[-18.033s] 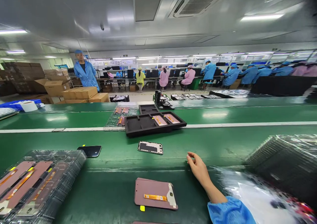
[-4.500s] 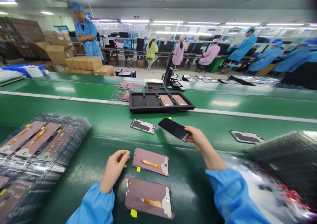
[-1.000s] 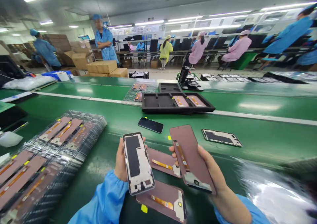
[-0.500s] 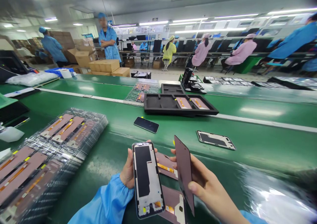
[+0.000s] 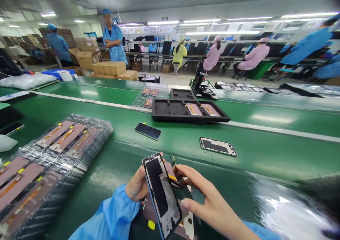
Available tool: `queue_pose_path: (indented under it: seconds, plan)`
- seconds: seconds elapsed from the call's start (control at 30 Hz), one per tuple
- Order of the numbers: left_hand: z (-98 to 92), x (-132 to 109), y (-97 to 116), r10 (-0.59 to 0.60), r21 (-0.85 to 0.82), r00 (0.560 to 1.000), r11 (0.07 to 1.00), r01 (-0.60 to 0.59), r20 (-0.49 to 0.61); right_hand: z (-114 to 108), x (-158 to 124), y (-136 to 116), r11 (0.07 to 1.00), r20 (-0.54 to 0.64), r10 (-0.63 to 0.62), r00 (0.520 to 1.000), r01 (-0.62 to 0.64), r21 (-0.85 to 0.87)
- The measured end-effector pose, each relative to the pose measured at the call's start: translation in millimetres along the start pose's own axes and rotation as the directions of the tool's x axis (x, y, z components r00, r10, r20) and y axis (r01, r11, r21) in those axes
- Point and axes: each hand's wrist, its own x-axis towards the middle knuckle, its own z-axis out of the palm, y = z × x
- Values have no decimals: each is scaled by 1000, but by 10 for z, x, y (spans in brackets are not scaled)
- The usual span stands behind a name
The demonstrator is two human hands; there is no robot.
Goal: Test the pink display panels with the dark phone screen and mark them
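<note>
Metal phone frame [image 5: 159, 194], left hand [image 5: 136, 185]; panel [image 5: 173, 165] closer, seemingly edge-on, right hand [image 5: 207, 201].

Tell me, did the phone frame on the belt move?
Yes, left: once right of the black foam tray, the phone frame now sits below the tray's right end.

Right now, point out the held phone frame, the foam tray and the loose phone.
Phone frame [image 5: 157, 187], head view, black inner panel.
Foam tray [image 5: 190, 120], head view, front rim.
Loose phone [image 5: 147, 131], head view, dark face.
</note>
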Motion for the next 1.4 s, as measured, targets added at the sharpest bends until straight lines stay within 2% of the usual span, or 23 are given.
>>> queue_pose_path:
  seconds: [0.2,0.33,0.5,0.87,1.4]
  plan:
    - [25,9,-24,14,150,999,989,-9,-29,48,18,-7,993,-19,-58,998,56,-102]
    - [99,21,-36,67,243,997,968,-57,-34,128,11,27,978,-17,-91,996,86,-192]
    - [151,17,-58,114,308,988,948,-77,-103,233,-2,74,955,-9,-121,993,114,-273]
    - [170,18,-75,125,336,988,938,-87,-93,338,-16,168,923,-65,-235,970,202,-328]
    - [177,-7,-73,132,365,990,925,-105,-50,355,-24,162,848,-37,-321,946,270,-457]
